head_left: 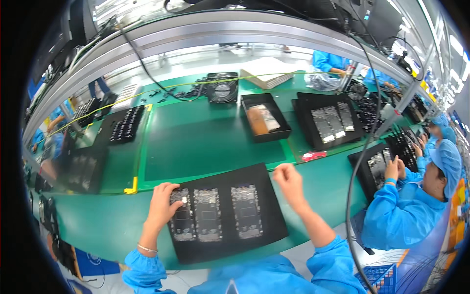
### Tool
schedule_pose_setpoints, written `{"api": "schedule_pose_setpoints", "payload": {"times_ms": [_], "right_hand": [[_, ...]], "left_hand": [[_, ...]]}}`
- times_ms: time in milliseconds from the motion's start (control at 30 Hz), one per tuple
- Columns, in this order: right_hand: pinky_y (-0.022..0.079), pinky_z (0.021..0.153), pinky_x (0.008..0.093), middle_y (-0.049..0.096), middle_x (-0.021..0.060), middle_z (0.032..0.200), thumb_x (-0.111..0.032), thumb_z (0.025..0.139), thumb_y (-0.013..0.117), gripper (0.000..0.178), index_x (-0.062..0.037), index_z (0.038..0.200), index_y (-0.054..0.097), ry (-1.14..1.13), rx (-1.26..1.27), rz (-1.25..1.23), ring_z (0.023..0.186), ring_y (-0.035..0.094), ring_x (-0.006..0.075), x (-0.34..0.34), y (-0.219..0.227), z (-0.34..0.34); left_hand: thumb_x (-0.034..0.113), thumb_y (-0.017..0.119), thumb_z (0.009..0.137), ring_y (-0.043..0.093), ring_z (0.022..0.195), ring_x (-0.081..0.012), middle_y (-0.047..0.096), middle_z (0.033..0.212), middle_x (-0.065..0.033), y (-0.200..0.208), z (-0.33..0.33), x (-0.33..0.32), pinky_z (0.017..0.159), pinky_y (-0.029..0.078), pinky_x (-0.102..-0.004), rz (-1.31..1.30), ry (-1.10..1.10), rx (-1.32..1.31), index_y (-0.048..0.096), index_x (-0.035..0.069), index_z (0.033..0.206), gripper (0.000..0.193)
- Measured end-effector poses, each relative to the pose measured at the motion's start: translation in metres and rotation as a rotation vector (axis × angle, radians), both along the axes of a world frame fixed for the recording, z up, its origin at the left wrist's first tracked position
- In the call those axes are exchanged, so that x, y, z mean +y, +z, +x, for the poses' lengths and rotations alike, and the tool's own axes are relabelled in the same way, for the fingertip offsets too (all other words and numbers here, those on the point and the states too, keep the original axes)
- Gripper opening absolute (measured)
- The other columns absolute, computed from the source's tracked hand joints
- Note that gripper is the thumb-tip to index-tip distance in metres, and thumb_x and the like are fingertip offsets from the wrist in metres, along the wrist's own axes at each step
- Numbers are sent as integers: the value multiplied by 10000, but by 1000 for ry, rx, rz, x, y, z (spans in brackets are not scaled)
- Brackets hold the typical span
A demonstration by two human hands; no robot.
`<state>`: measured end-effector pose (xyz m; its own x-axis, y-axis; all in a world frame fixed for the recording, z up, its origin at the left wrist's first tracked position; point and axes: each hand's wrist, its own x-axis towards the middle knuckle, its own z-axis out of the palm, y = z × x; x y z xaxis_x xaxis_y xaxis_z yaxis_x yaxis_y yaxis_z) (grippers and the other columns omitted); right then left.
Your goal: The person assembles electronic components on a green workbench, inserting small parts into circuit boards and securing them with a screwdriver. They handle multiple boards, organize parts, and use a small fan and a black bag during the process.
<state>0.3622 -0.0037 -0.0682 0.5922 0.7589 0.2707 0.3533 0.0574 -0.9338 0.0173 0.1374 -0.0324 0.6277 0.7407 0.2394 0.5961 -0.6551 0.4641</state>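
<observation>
A black foam sheet (226, 220) lies at the near edge of the green bench, bearing three thin dark boards that look like circuit boards. At its left edge my left hand (163, 203) is closed on the leftmost circuit board (183, 220), thumb on the face and fingers over the upper edge. Close beside it lies the middle circuit board (207, 215); across a gap is the right circuit board (246, 210). Just past the sheet's upper right corner, my right hand (290, 182) is raised with curled fingers. What its fingertips hold, if anything, cannot be made out.
A black tray (284, 133) and a small fan (223, 88) stand on the bench (196, 132). Stacked black sheets with boards (323, 125) sit at the right. A cable (348, 210) hangs before a co-worker (411, 201). A metal frame (220, 28) crosses above.
</observation>
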Motion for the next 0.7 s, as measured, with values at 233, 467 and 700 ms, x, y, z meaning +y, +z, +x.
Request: {"api": "schedule_pose_setpoints", "payload": {"times_ms": [233,467,700], "right_hand": [[482,684,367,542,99,837,-19,766,570,139,-49,895,525,-337,-1118,-293,782,568,269,-27,-40,165],[489,741,373,576,132,991,-35,784,549,319,-7,1100,528,-211,-1172,-406,857,577,293,-49,-42,112],[482,784,327,625,183,996,-358,868,581,482,16,1165,520,209,-129,-499,884,622,250,-60,-7,-5]], "left_hand": [[117,724,703,480,1064,-307,420,1257,-177,-34,-22,-25,860,439,-378,69,262,-90,404,0,1261,654],[65,588,833,568,913,-181,571,1077,-116,-61,-81,-63,729,491,-303,-523,253,-255,453,-36,1238,439],[79,548,874,565,987,-172,539,1159,-123,4,-61,-68,770,499,-316,-988,318,-461,449,-30,1255,408]]}}
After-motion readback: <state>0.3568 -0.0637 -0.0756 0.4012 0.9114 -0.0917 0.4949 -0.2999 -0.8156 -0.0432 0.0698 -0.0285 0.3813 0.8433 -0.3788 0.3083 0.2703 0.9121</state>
